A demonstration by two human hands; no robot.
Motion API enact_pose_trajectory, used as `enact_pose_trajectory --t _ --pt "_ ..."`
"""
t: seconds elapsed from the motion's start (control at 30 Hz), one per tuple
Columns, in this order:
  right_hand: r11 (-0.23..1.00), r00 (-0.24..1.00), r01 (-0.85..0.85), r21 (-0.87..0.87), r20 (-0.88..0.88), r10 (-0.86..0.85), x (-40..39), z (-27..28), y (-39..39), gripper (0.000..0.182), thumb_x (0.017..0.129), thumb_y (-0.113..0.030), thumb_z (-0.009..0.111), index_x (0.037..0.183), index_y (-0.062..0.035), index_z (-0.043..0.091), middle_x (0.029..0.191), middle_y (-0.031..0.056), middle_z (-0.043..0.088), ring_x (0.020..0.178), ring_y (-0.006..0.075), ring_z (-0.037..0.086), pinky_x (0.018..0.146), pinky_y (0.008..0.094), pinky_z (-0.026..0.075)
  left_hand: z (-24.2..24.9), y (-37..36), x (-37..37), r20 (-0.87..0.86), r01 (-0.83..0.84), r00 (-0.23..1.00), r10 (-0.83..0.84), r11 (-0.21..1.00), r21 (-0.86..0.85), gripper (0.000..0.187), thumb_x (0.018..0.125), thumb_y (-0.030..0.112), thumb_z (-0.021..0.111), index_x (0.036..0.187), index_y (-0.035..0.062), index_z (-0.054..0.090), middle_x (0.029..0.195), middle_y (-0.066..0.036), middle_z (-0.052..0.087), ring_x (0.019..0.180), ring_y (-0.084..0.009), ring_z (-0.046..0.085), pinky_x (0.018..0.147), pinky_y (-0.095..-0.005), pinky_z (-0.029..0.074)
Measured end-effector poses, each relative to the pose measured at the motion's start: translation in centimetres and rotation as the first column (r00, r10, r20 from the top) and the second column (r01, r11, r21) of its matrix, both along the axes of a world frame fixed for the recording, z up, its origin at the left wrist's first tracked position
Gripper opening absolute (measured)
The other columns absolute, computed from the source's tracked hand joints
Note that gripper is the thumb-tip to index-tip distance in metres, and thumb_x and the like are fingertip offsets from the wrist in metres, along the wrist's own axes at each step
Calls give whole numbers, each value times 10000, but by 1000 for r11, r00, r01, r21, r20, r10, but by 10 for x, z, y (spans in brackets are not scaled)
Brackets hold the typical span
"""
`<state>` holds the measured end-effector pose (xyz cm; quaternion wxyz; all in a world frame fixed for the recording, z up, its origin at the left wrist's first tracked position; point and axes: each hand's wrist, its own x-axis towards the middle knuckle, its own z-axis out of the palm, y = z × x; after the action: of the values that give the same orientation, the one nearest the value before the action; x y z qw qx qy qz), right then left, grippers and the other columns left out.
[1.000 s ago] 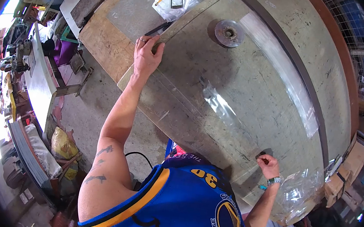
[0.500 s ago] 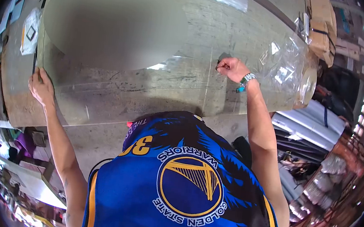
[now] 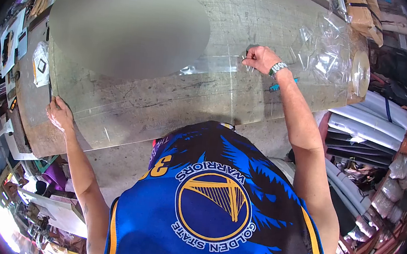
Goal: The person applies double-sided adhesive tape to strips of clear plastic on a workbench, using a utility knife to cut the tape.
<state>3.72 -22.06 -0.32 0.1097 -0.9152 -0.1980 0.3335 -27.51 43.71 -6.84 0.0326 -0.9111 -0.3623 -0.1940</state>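
Film [image 3: 219, 64], clear, on tabletop [image 3: 272, 26] just beside right hand [image 3: 263, 59], toward left edge; right fingertips pressed together, contents indiscernible. Left hand [image 3: 60, 114] near left edge, at dark strip [image 3: 50, 91], grip undeterminable.

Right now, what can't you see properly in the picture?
- Head view: whatever is on part of the table, because a big grey blur covers it.
- Head view: what, if anything, the right hand is pinching, because its fingers hide it and it's too small.
- Head view: where the dark strip ends, because the left hand covers it.
- Head view: the rest of the box, cut off by the top edge.
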Motion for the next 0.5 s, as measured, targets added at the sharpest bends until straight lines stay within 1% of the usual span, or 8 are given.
enact_pose_trajectory --t 0.13,0.23,0.4,0.47,0.5 --pt "1000 999 -4 -10 33 4 1 -6 -4 356 833 -399 812 909 -65 715 871 140 739 858 338 714 770 452 550 0 0 1 4 -17 1000 17 1000 -21 431 1011 372 559 1174 12 730 1161 -237 670 1075 -413 625 954 -490 478" --pt "998 997 50 -50 58 -47 1 -4 -2 363 820 -410 824 910 -75 716 877 127 743 871 335 717 779 453 552 0 -1 3 4 -17 1000 17 1000 -15 427 1013 369 554 1170 10 725 1162 -236 669 1079 -412 626 954 -489 478" --pt "990 996 86 -111 39 -82 1 7 7 350 802 -417 837 908 -103 722 904 105 756 901 314 726 795 448 553 2 -1 4 1 -23 1000 23 999 -40 451 1013 384 536 1181 1 706 1185 -262 659 1112 -424 619 973 -492 476" --pt "990 996 77 -121 47 -72 3 -1 4 346 797 -423 841 910 -117 726 909 84 762 909 300 731 800 442 557 3 -1 5 -28 -33 999 32 998 -47 452 1014 381 532 1192 0 697 1192 -262 655 1119 -421 616 979 -491 473" --pt "991 996 78 -108 42 -74 0 1 4 349 795 -414 845 894 -106 715 881 91 754 870 298 724 772 440 549 3 0 4 -40 -41 998 39 998 -49 453 1015 380 531 1198 -1 693 1196 -261 654 1123 -420 615 981 -491 472"
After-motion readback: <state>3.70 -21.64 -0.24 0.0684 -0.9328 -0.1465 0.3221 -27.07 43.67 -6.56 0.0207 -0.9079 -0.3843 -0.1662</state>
